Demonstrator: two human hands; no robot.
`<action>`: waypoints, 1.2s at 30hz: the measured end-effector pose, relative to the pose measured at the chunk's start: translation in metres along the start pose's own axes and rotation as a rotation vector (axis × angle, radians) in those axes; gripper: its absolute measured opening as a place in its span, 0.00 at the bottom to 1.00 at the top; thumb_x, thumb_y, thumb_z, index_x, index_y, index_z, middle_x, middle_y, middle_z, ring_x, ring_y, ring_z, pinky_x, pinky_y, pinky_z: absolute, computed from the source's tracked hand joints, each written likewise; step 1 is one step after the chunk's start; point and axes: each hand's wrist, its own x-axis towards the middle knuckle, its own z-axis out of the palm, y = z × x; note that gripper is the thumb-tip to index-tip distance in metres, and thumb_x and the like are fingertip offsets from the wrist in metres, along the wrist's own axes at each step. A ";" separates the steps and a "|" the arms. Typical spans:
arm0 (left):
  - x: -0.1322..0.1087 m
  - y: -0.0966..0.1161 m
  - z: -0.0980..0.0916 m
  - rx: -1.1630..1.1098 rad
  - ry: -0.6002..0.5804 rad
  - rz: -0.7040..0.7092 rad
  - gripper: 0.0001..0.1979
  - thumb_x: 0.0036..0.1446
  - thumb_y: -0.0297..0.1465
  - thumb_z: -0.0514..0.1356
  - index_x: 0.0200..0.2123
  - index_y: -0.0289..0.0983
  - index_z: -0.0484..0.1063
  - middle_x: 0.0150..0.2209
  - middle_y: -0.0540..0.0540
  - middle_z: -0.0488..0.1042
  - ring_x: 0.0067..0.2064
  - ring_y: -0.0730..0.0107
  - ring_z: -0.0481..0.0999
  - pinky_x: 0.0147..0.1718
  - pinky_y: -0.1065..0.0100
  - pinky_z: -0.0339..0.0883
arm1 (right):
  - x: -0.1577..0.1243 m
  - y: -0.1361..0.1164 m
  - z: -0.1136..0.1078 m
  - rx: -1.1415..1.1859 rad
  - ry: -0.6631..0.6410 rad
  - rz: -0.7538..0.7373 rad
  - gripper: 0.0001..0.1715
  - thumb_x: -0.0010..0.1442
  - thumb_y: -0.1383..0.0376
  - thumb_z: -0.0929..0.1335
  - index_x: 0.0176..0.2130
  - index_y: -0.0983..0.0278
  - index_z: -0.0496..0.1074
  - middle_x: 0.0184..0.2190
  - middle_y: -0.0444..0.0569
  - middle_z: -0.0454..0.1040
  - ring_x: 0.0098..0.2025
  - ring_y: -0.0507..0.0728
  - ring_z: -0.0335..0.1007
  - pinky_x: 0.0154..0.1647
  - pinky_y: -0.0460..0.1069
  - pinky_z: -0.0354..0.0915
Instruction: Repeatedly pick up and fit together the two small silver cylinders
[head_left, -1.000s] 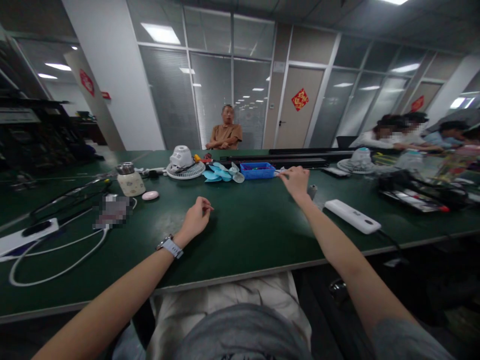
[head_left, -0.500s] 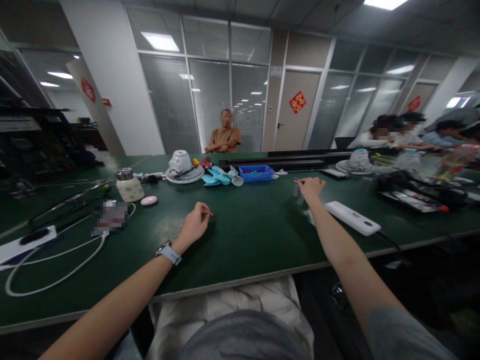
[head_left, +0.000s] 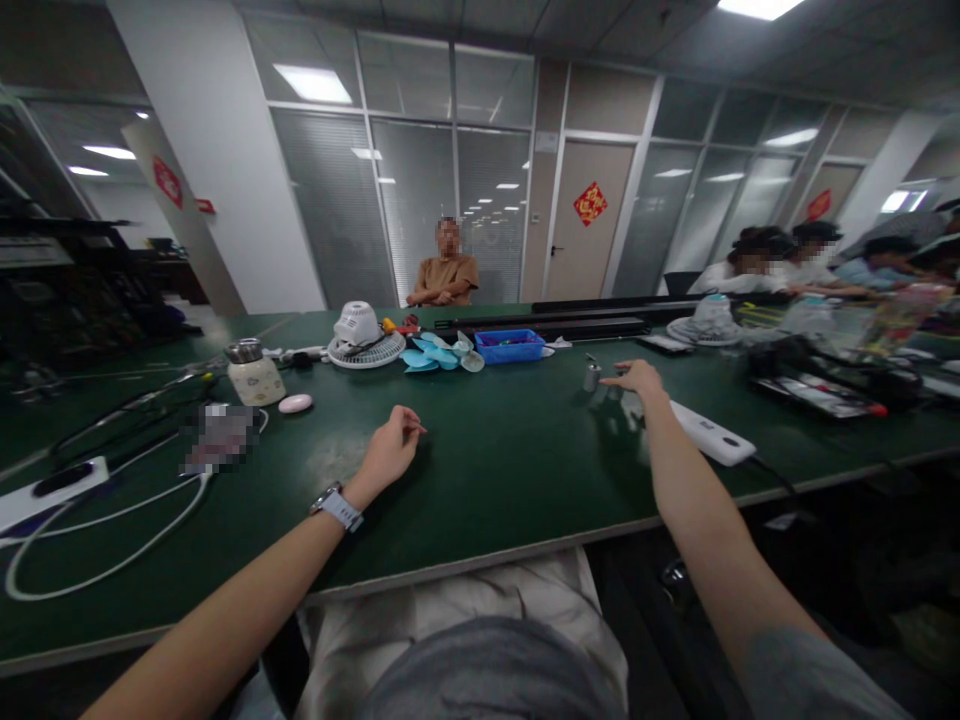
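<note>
A small silver metal cylinder with a thin shaft on top, like a small motor (head_left: 592,376), stands upright on the green table. Just to its right hovers my right hand (head_left: 636,383), fingers apart and holding nothing, with a gap between the fingertips and the cylinder. A pale, shiny patch below that hand is too unclear to name. My left hand (head_left: 391,445) rests on the table at centre left, its fingers loosely curled together and nothing visible in them. A watch (head_left: 337,506) is on the left wrist.
Behind are a white fan (head_left: 358,328), light-blue fan blades (head_left: 431,355) and a blue basket (head_left: 510,348). A white power strip (head_left: 712,436) lies right of my right forearm. To the left stand a patterned bottle (head_left: 256,378), a pink oval object (head_left: 295,403) and white cable (head_left: 112,592).
My right hand has let go of the motor-like cylinder and drawn back to the right, its fingers parting. The cylinder now stands free. My left hand has stayed put.
</note>
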 end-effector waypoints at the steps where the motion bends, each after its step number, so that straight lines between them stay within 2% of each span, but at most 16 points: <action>1: 0.000 0.001 0.000 0.001 -0.005 0.004 0.08 0.56 0.30 0.53 0.40 0.41 0.59 0.39 0.42 0.80 0.42 0.61 0.80 0.41 0.59 0.71 | 0.000 0.002 0.000 -0.007 -0.017 -0.001 0.34 0.47 0.53 0.76 0.52 0.60 0.76 0.47 0.54 0.78 0.48 0.63 0.74 0.46 0.52 0.69; 5: -0.001 0.001 0.000 0.007 0.014 0.016 0.08 0.56 0.30 0.53 0.40 0.41 0.58 0.39 0.42 0.80 0.42 0.61 0.79 0.42 0.59 0.70 | -0.007 0.000 -0.009 -0.050 -0.023 0.027 0.26 0.43 0.57 0.77 0.44 0.60 0.81 0.41 0.52 0.80 0.41 0.61 0.77 0.38 0.49 0.71; 8: 0.000 0.000 0.000 0.005 0.008 0.013 0.08 0.56 0.30 0.53 0.40 0.41 0.59 0.39 0.42 0.80 0.42 0.60 0.80 0.41 0.59 0.71 | -0.021 -0.021 -0.019 -0.054 -0.133 -0.021 0.22 0.39 0.58 0.79 0.38 0.60 0.83 0.37 0.50 0.81 0.38 0.60 0.77 0.36 0.48 0.70; 10: 0.000 0.000 0.001 -0.002 -0.001 0.013 0.07 0.56 0.29 0.53 0.40 0.41 0.59 0.39 0.42 0.80 0.42 0.60 0.80 0.41 0.59 0.71 | -0.039 -0.046 -0.020 -0.021 -0.212 -0.163 0.19 0.38 0.60 0.79 0.35 0.60 0.83 0.34 0.49 0.81 0.37 0.59 0.76 0.36 0.48 0.69; 12: -0.001 0.001 0.002 -0.010 0.000 0.015 0.07 0.57 0.30 0.53 0.40 0.41 0.59 0.39 0.43 0.80 0.42 0.61 0.80 0.41 0.60 0.70 | -0.067 -0.081 -0.013 0.072 -0.270 -0.383 0.19 0.39 0.59 0.79 0.35 0.61 0.83 0.33 0.49 0.80 0.37 0.59 0.75 0.36 0.48 0.68; 15: -0.003 0.008 0.001 -0.041 0.007 0.030 0.07 0.59 0.32 0.54 0.41 0.41 0.60 0.40 0.43 0.80 0.41 0.62 0.80 0.39 0.62 0.70 | -0.120 -0.136 0.008 0.316 -0.339 -0.688 0.29 0.40 0.54 0.78 0.42 0.63 0.81 0.33 0.49 0.79 0.36 0.58 0.75 0.37 0.49 0.68; 17: -0.006 0.017 0.000 -0.070 0.015 0.057 0.09 0.60 0.35 0.55 0.42 0.40 0.61 0.41 0.43 0.80 0.42 0.62 0.79 0.39 0.63 0.70 | -0.155 -0.166 0.023 0.492 -0.408 -0.810 0.36 0.41 0.52 0.78 0.49 0.63 0.78 0.33 0.48 0.79 0.35 0.57 0.75 0.37 0.49 0.68; 19: -0.008 0.027 -0.002 -0.082 0.045 0.106 0.11 0.60 0.38 0.57 0.42 0.40 0.63 0.44 0.42 0.79 0.43 0.63 0.79 0.41 0.63 0.70 | -0.182 -0.184 0.034 0.621 -0.462 -0.879 0.41 0.42 0.53 0.78 0.53 0.63 0.74 0.32 0.47 0.79 0.35 0.56 0.75 0.37 0.48 0.68; 22: -0.009 0.038 -0.002 -0.106 0.043 0.177 0.13 0.59 0.40 0.59 0.43 0.39 0.64 0.46 0.42 0.78 0.46 0.63 0.79 0.47 0.62 0.69 | -0.201 -0.193 0.042 0.719 -0.472 -0.925 0.43 0.43 0.54 0.78 0.56 0.63 0.70 0.32 0.46 0.78 0.34 0.55 0.76 0.37 0.48 0.69; 26: -0.003 0.046 0.001 -0.203 -0.012 0.199 0.17 0.57 0.39 0.62 0.45 0.40 0.62 0.42 0.44 0.79 0.46 0.62 0.80 0.48 0.62 0.69 | -0.203 -0.189 0.043 0.778 -0.481 -0.933 0.45 0.44 0.53 0.78 0.57 0.63 0.67 0.33 0.46 0.78 0.33 0.55 0.77 0.37 0.48 0.69; 30: 0.004 0.051 0.009 -0.190 -0.043 0.195 0.20 0.52 0.38 0.66 0.45 0.40 0.62 0.40 0.46 0.80 0.46 0.60 0.80 0.49 0.60 0.69 | -0.204 -0.187 0.044 0.820 -0.488 -0.922 0.46 0.43 0.54 0.78 0.58 0.62 0.65 0.31 0.44 0.78 0.34 0.56 0.77 0.37 0.49 0.70; 34: 0.011 0.053 0.015 -0.261 -0.010 0.158 0.22 0.51 0.36 0.67 0.45 0.40 0.61 0.35 0.47 0.82 0.42 0.62 0.81 0.46 0.60 0.69 | -0.206 -0.188 0.047 0.865 -0.497 -0.910 0.47 0.42 0.55 0.79 0.57 0.61 0.63 0.33 0.44 0.79 0.35 0.57 0.77 0.39 0.51 0.71; 36: 0.014 0.049 0.014 -0.306 0.068 0.128 0.22 0.51 0.38 0.67 0.43 0.40 0.60 0.33 0.47 0.82 0.42 0.62 0.81 0.43 0.62 0.69 | -0.207 -0.188 0.048 0.864 -0.486 -0.905 0.48 0.41 0.54 0.79 0.57 0.60 0.63 0.34 0.44 0.78 0.36 0.58 0.78 0.40 0.51 0.71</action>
